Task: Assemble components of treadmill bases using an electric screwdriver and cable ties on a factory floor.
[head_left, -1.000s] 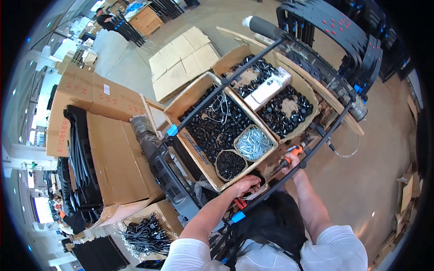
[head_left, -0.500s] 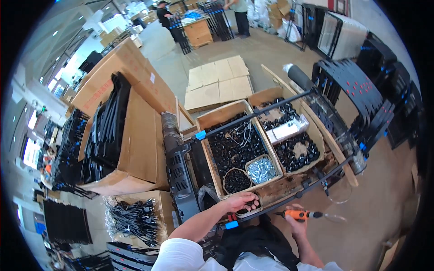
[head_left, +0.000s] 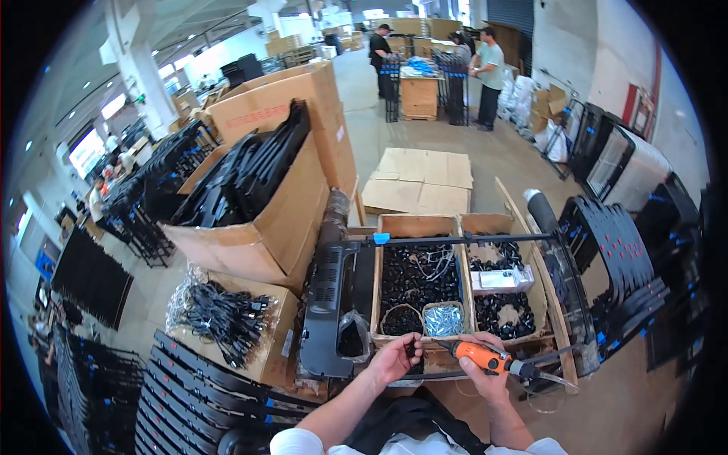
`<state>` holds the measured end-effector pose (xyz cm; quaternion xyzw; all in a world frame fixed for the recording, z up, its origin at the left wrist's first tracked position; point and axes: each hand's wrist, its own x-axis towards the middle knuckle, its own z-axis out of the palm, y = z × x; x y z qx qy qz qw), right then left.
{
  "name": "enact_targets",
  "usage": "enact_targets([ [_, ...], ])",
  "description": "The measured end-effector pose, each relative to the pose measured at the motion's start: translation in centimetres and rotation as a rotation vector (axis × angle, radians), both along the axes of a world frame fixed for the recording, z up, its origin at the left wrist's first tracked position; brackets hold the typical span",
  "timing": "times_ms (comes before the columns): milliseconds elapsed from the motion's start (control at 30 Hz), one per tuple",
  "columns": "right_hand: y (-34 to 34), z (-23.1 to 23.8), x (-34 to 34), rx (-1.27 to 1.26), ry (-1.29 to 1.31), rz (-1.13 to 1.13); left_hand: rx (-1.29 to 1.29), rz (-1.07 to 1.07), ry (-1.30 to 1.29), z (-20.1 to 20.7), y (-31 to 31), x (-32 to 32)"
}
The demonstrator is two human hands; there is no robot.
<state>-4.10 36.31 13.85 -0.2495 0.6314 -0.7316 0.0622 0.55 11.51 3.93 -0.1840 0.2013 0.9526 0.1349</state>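
Observation:
My left hand [head_left: 391, 361] is closed around a few small black parts [head_left: 412, 349], too small to name exactly, just in front of the wooden trays. In my right hand [head_left: 490, 382] is an orange air screwdriver [head_left: 479, 356], its bit pointing left toward my left hand and its air hose [head_left: 557, 379] trailing off to the right. Just beyond my hands, small tubs of black screw-like pieces [head_left: 401, 321] and silver screws [head_left: 444, 321] sit inside the left wooden tray [head_left: 413, 221]. A black metal frame [head_left: 493, 238] with blue clips lies across the trays.
The right tray [head_left: 485, 221] holds black parts and a small white box [head_left: 502, 280]. At left stand a tall carton [head_left: 292, 235] of black panels and a carton of bundled cables [head_left: 227, 318]. Black frames [head_left: 618, 239] are stacked at right. Several people [head_left: 489, 76] stand around a far wooden bench.
My right hand has brought the screwdriver up and left, close to my left hand. My left hand has lifted from the small near tub with black parts. The view has tilted up.

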Motion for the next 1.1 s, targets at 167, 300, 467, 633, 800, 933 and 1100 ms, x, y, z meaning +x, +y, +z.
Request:
enact_targets([
  [167,-3.4,1.2,-0.2,-0.003,-0.021,0.193,-0.042,0.258,-0.093,-0.9,1.8,4.5],
  [300,-5.2,1.3,0.7,0.031,-0.005,0.322,-0.025,0.403,-0.183,-1.0,2.0,6.8],
  [467,-6.5,-1.0,1.5,0.043,-0.005,0.432,0.067,0.562,-0.182,-0.7,1.9,7.6],
  [633,-7.3,-1.4,2.5,0.038,-0.063,0.473,0.129,0.649,-0.182,-0.7,2.2,8.8],
  [800,-6.8,-2.3,2.3,0.074,-0.068,0.45,0.077,0.639,-0.202,-0.9,2.4,8.9],
  [933,-6.9,-1.9,2.5,0.097,-0.088,0.469,0.067,0.61,-0.187,-0.8,2.3,9.7],
  [1100,-8.6,-1.1,2.8,0.138,-0.048,0.477,0.0,0.658,-0.234,0.3,2.1,10.3],
])
